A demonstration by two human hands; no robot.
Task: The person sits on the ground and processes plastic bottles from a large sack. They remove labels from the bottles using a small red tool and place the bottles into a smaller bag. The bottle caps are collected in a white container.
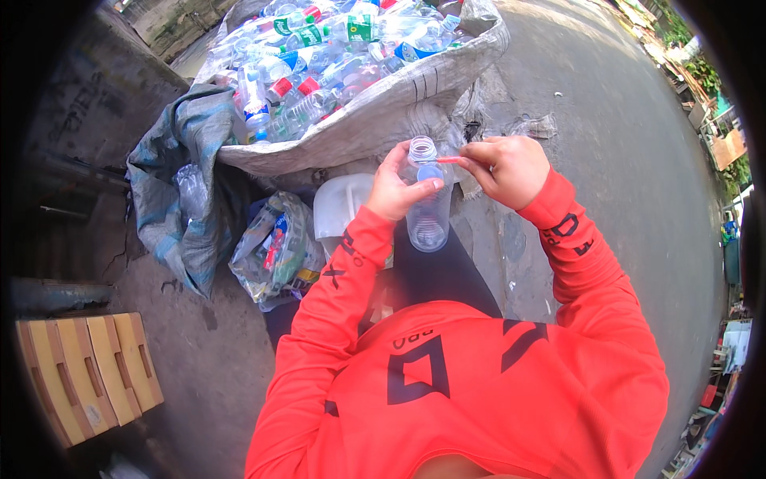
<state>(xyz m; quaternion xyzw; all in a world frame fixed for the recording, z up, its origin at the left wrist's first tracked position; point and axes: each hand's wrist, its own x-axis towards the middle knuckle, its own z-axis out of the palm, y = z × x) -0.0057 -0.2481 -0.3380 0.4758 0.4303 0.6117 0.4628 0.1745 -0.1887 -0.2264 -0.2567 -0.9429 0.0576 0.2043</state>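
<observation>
My left hand (392,188) is closed around the upper part of a clear plastic bottle (429,215), held upright in front of me with its threaded mouth uncapped. A pale round patch shows on the bottle near my left thumb. Between the fingers of my right hand (511,172) is a thin orange-red strip-like piece (450,160), pinched and pointing left against the bottle just under its neck. Its exact kind is too small to tell, and part of it is hidden by my fingers.
Ahead stands a large white woven sack (375,120) heaped with plastic bottles (319,64). A grey-blue tarp sack (179,215) slumps at the left, near a clear bag of wrappers (279,251) and a whitish plastic container (343,203). Yellow-brown slatted boxes (92,371) lie lower left.
</observation>
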